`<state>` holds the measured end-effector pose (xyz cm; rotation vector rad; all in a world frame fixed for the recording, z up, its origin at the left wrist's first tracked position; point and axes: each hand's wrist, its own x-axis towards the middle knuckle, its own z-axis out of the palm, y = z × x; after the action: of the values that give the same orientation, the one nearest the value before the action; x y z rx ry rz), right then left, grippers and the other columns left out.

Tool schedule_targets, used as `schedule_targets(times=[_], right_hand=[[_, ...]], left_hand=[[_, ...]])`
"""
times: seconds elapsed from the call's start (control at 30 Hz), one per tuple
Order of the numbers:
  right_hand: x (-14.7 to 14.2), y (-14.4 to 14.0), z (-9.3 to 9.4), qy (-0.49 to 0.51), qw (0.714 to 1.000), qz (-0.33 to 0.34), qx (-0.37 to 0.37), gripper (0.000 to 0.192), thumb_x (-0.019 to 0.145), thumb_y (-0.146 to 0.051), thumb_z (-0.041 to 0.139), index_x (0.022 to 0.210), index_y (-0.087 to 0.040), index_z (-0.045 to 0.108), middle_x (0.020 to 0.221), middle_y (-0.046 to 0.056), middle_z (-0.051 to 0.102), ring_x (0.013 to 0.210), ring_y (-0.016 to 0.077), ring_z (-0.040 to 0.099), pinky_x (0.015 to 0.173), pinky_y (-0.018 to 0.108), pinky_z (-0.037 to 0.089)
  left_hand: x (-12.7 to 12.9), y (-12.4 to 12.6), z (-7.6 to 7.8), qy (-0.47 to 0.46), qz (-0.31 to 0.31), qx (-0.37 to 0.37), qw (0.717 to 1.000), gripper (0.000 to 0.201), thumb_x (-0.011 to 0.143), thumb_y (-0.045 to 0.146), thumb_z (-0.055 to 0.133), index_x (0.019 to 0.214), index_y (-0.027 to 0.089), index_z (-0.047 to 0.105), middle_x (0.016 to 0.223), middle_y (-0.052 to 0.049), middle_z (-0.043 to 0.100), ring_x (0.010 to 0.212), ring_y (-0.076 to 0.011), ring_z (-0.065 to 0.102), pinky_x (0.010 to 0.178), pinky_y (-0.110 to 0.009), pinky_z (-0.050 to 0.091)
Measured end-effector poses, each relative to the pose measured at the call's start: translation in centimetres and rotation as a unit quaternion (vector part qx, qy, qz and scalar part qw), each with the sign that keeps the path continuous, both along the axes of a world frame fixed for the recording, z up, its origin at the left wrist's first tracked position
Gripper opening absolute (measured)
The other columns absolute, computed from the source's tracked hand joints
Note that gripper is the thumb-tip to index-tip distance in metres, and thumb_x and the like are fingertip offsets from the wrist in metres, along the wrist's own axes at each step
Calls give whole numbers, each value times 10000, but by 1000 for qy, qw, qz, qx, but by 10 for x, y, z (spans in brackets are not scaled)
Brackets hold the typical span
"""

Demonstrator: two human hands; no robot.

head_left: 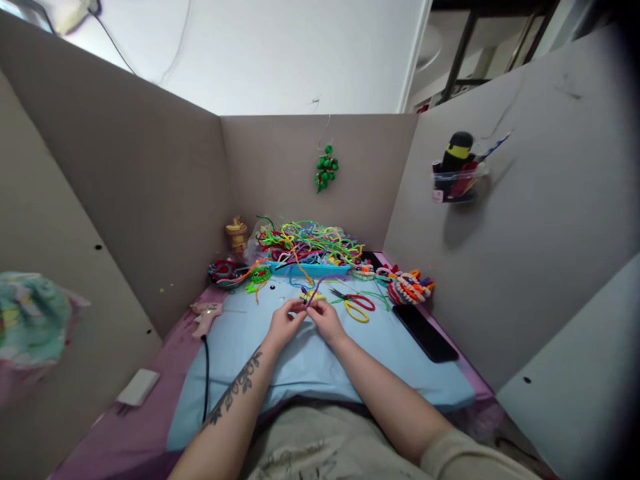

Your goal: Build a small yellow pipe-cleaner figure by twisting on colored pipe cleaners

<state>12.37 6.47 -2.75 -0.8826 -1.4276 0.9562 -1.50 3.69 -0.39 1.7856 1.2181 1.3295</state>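
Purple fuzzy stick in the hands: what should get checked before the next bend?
1. Both hands on the purple pipe cleaner: ok, left hand and right hand pinch it together.
2. Yellow piece by the fingertips joined on: cannot tell, too small.
3. Scissors within reach: ok, just right of the hands.
4. Spare pipe cleaners close by: ok, heaped in the blue tray.
5. Phone out of the way: ok, off to the right.
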Motion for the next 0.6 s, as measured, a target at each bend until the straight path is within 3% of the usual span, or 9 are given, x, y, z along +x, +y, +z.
schedule_targets(times=[0.13,0.27,0.6], right_hand=[[1,-3,7,11,999,35,-16,177,694,-341,600,709,-165,617,650,1,594,646,148,537,638,265,442],[2,-3,12,61,996,53,-28,209,707,-358,609,776,-164,641,736,25,637,704,160,568,697,289,446],[1,-5,11,66,996,50,-19,239,715,-399,623,746,-162,638,727,24,647,712,169,579,704,300,457]], left_hand=[[0,3,-3,-107,-66,-93,988,366,693,261,621,1023,126,537,677,-16,650,623,-126,606,587,-226,460],[-1,5,-8,-107,-95,-131,981,289,657,284,659,882,127,569,611,11,617,520,-94,550,498,-191,403],[-2,4,-7,-3,-94,-80,992,247,744,352,554,730,130,660,646,-19,631,584,-119,539,572,-223,418]])
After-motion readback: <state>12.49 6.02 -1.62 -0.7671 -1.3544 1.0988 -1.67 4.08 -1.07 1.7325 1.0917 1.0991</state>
